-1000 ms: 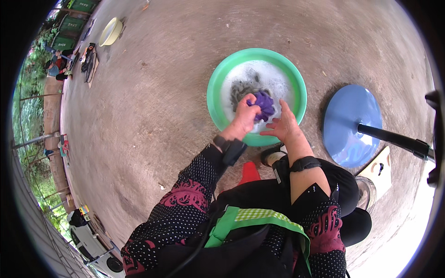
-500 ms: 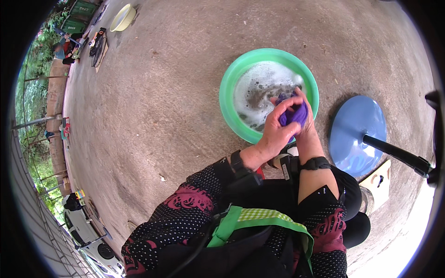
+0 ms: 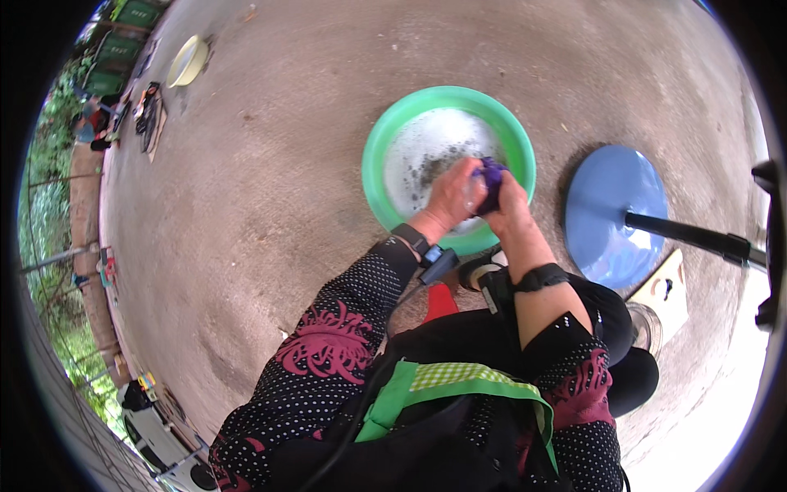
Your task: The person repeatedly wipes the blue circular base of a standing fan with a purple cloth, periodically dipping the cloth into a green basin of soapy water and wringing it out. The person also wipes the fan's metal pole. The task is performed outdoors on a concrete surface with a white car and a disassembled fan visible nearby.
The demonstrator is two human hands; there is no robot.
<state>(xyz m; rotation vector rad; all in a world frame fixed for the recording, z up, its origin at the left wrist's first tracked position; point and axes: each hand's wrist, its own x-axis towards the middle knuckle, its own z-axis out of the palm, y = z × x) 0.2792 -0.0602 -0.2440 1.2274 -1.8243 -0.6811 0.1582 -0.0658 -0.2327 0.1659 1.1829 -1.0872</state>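
Left hand [image 3: 456, 195] and right hand [image 3: 511, 201] both found closed on a crumpled, soft purple cloth [image 3: 493, 182], above the right side of a round, green plastic basin [image 3: 374, 164] containing white suds [image 3: 420, 148]. Work judged under way: cloth bunched up, not yet set aside; amount left cannot be determined. Visible bulk runs lengthwise away from the wearer; no distinct front. Basin stands on brown-grey concrete floor [image 3: 270, 164].

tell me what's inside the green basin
The green basin holds white foam on greyish water. The left hand and right hand hold a purple cloth over its near right part. Foam and hands hide the bottom.
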